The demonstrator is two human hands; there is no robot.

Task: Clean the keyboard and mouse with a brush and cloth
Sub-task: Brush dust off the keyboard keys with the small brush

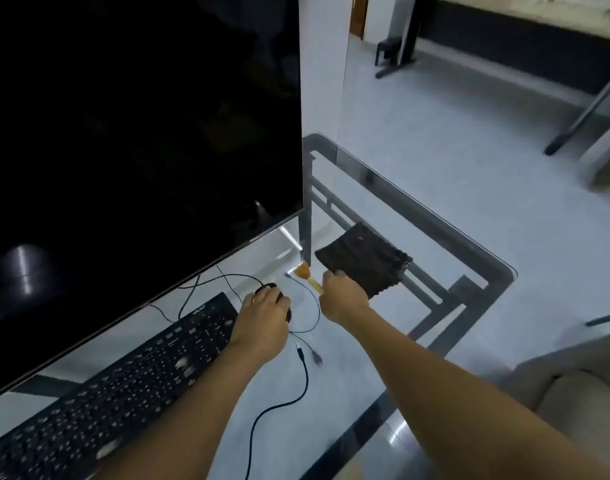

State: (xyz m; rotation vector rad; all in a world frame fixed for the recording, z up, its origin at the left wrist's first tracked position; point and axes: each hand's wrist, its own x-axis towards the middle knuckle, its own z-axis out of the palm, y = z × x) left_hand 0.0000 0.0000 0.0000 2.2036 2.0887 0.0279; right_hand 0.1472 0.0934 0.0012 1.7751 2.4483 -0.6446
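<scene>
Meanwhile, mouse (267,289) and brush (308,278) are gripped.
Mouse is covered by curled left hand (265,311); brush is clamped in right hand (341,299) beside cloth (364,259).

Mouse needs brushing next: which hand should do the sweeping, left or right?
Right. The right hand already grips the brush, bristles pointing away beside the mouse. The left hand covers the mouse and looks better placed to steady it.

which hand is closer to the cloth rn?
Right. The right hand, gripping the brush, sits at the dark cloth's near edge, overlapping it in view. The left hand rests on the mouse, farther left.
</scene>
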